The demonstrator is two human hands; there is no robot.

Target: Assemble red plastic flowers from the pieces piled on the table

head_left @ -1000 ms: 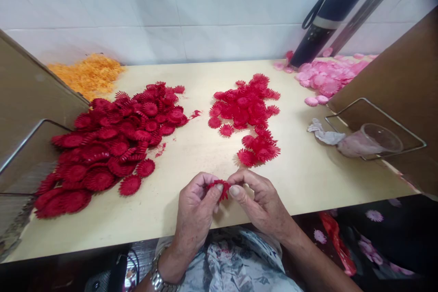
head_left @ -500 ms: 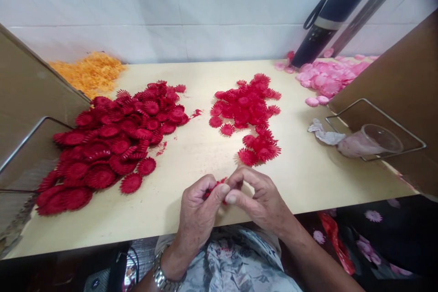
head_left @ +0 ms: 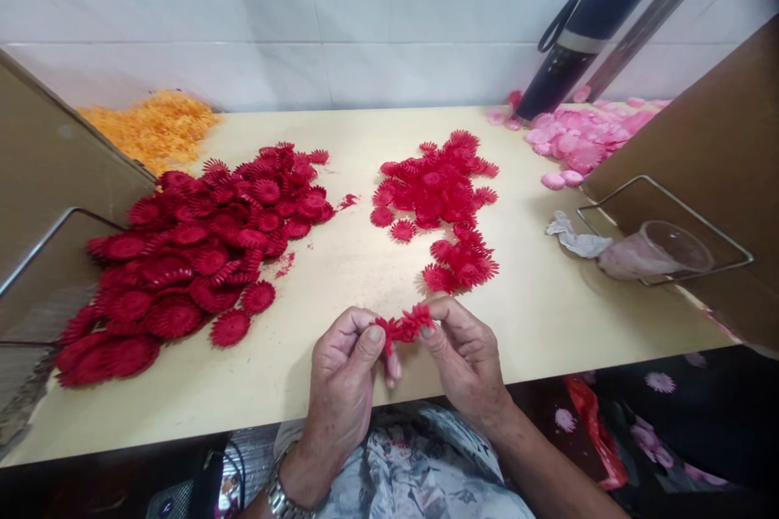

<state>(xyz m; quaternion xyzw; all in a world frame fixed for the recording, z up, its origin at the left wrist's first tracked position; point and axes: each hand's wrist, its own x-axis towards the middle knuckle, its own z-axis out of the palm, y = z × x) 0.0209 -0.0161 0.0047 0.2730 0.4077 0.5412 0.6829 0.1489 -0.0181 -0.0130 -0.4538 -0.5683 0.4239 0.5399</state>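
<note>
Two hands [head_left: 398,365] pinching red petal pieces [head_left: 405,327], red piles [head_left: 432,186] beyond

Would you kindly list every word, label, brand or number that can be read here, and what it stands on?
No text can be read in this view.
Dark blue flask: small pale marks, too small to read.
Black object at the lower left: one small mark, too blurred to read.
Metal watch strap: no lettering visible.
</note>
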